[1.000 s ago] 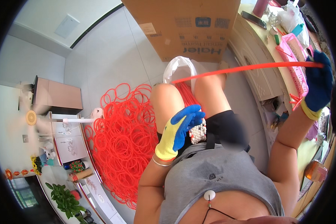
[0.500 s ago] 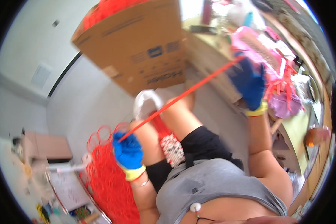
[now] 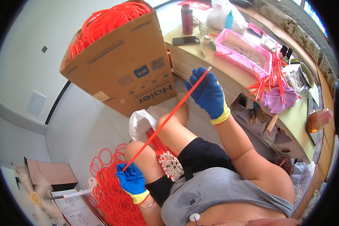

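Note:
A long thin red tube [image 3: 165,120] runs slantwise between my two hands, with a whitish tip [image 3: 209,69] at its upper end. My left hand [image 3: 132,181], in a blue-coated glove with a yellow cuff, is closed on the lower end. Near the tipped end my right hand [image 3: 209,94], gloved the same way, grips the tube. Between my thighs lies a bundle of red tubes [image 3: 162,148] with many white ends [image 3: 171,165] facing me. A white bag [image 3: 141,122] surrounds its far end.
A tall cardboard box [image 3: 120,71] full of red tubing [image 3: 109,24] stands ahead. More red coils [image 3: 113,188] lie beside my left arm, near a fan [image 3: 34,197]. The table at right bears a pink basket [image 3: 248,52], loose red tubes [image 3: 277,75], a purple cloth [image 3: 278,100] and a phone [image 3: 185,40].
My right hand has come in from the right, closer to my body's middle, with the tube's tipped end. My left hand keeps the lower end, slightly lower in view. The view has shifted.

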Demonstrator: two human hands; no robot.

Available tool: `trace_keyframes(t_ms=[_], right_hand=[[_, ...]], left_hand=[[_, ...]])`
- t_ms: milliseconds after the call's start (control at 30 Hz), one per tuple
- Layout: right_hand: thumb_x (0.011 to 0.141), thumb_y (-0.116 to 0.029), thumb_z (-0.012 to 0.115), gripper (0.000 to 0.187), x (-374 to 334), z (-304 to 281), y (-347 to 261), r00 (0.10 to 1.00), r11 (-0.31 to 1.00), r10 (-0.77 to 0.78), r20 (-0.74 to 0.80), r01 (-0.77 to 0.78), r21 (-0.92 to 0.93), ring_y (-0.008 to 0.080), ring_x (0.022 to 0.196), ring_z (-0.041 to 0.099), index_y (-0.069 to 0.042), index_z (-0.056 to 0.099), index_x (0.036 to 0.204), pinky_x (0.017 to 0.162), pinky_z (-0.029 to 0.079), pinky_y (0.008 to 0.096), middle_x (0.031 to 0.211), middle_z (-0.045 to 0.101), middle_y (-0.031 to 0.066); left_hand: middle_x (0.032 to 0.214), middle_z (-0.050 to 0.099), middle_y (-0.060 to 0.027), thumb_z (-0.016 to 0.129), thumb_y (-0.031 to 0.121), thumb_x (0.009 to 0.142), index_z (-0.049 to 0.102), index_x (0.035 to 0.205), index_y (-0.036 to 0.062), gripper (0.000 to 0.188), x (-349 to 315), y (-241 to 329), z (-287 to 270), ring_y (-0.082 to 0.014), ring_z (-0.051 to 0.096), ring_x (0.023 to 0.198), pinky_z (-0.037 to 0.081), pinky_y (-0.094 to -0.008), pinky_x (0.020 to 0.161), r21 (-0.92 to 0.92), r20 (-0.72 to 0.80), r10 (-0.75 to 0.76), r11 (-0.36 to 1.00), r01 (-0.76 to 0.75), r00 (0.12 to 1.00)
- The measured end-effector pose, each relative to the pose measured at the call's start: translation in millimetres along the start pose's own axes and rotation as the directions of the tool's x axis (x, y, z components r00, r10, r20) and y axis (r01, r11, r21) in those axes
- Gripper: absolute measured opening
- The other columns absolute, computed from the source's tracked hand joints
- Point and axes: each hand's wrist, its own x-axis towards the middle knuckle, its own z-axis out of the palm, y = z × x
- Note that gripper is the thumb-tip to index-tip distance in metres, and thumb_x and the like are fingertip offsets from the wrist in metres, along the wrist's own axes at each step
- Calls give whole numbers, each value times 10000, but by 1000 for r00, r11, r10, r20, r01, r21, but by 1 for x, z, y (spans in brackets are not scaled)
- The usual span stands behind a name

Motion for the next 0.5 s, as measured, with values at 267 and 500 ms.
trace_keyframes(t_ms=[267,500], right_hand=[[1002,-281,610,290,0,12,4,1000,989,-4,-14,6,145,194,977,601,-97,662,1220,1203,287,495,1022,667,-1],[949,-274,682,370,2,18,7,993,960,113,36,-118,256,281,1144,636,-19,690,1216,1219,286,512,1299,670,136]], left_hand=[[1197,734,-106,565,288,1033,690,1217,83,303,3,-3,5,-282,696,1116,526,-496,1031,-240,-66,-60,970,42,996],[1218,728,-38,577,300,1033,668,1283,150,305,2,-3,21,-238,694,1101,527,-484,1025,-123,-153,-7,992,-12,988]])
